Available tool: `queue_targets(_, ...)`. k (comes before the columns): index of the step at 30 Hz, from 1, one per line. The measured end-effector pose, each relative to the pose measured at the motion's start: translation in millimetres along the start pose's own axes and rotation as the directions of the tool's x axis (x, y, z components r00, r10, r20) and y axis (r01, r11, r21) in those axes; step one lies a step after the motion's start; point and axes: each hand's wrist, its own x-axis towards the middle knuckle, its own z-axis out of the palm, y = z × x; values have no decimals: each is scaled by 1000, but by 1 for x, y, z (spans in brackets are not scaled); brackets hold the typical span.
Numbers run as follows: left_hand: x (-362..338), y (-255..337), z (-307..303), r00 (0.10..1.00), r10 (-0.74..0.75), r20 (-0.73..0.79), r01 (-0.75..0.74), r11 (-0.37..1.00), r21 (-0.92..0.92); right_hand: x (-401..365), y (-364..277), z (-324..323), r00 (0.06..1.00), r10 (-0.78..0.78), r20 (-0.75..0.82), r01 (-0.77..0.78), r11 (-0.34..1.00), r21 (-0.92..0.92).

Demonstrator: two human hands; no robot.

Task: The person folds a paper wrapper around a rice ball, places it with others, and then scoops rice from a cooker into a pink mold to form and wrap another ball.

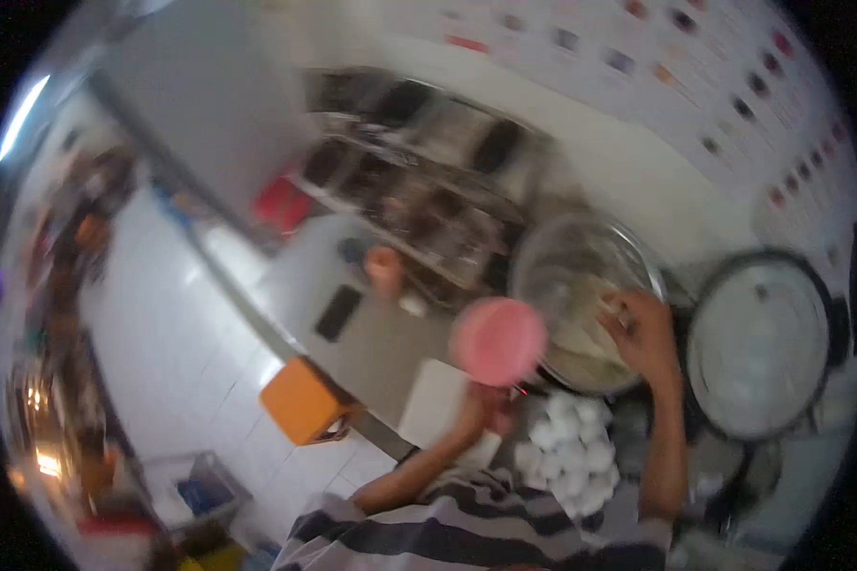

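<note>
My left hand point(487, 411) grips a round pink bowl point(500, 341) by its near edge, beside a large metal bowl. The pink bowl is blurred, so its contents cannot be made out. Over the metal bowl point(533, 271) is my right hand point(642, 335), its fingers curled together; what they hold, if anything, is too blurred to name. Pale, cream-coloured stuff point(581, 328) lies inside the metal bowl beneath those fingers. Close to my body, between my forearms, sits a heap of white, egg-like round things point(569, 452).
A lidded round pot point(760, 347) stands at the right. Metal trays with dark contents point(400, 205) line the wall. On the counter are a dark phone-like slab point(339, 313), an orange box point(300, 400) at the edge and a white square item point(433, 404).
</note>
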Motion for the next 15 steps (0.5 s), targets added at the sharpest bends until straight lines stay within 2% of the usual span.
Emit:
queue_targets(1,-16,16,-3,971,230,69,-219,966,-137,0,41,14,990,130,60,-128,991,-36)
queue_targets(2,-24,27,-3,973,217,-82,-228,961,-159,-11,92,34,987,96,131,-39,922,-384)
queue_targets(3,-34,31,-6,965,235,-115,-250,958,-141,-18,114,45,929,238,284,-68,863,-502)
queue_targets(4,-35,36,-11,948,274,-161,-294,948,-123,-14,126,58,830,366,420,-50,800,-597)
queue_targets(5,-36,37,-12,958,253,-136,-270,955,-122,-20,138,67,827,376,417,-45,785,-618)
queue_targets(7,-38,38,-16,937,293,-191,-312,947,-79,-26,139,74,814,400,421,-52,773,-633)
queue_targets(9,-32,35,-13,937,282,-208,-297,954,-45,-21,141,74,782,363,506,56,769,-637)
queue_targets(10,-29,35,-11,929,284,-235,-296,955,-18,-19,145,77,779,373,503,41,771,-635)
queue_targets(12,-20,36,-3,927,256,-274,-264,964,7,-18,156,87,816,224,533,161,797,-582)
queue_targets(13,-14,36,3,917,243,-317,-249,968,23,-16,157,93,814,233,532,154,797,-585)
queue_targets(15,8,26,2,922,274,-275,-264,962,73,-12,152,109,821,187,539,156,836,-526)
